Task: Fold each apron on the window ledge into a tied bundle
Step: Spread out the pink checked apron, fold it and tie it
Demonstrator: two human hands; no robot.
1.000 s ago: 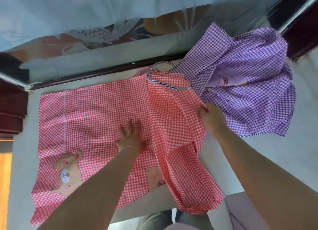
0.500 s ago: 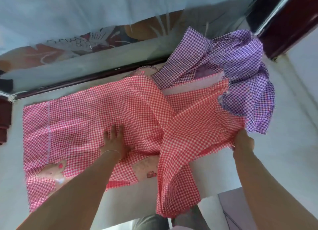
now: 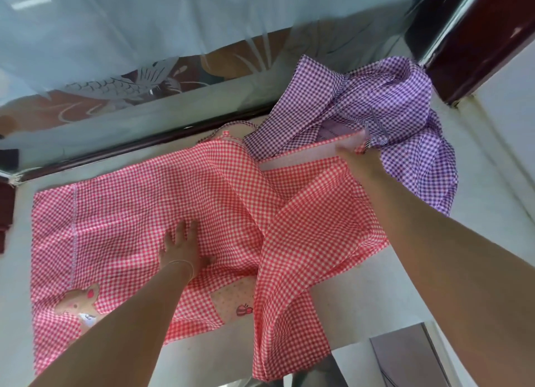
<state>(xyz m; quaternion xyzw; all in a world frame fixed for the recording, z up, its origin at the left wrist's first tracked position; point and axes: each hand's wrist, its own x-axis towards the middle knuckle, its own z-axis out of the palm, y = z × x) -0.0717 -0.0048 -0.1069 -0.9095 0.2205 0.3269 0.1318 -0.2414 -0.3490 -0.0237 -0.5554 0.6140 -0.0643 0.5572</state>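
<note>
A red-and-white checked apron lies spread on the pale window ledge, with a bear patch at its front left corner. My left hand presses flat on the middle of it, fingers straight. My right hand grips the apron's hemmed edge at the far right and holds it raised, so the right part hangs in folds over the ledge's front edge. A crumpled purple checked apron sits behind and to the right of that hand, partly under the red cloth.
Window glass with a frosted fish pattern runs along the back behind a dark frame rail. A dark red window post stands at the far right. A grey surface lies below the ledge's front edge.
My right hand has carried the apron's edge from the near right up and back toward the purple apron. The left hand has stayed pressed on the red cloth.
</note>
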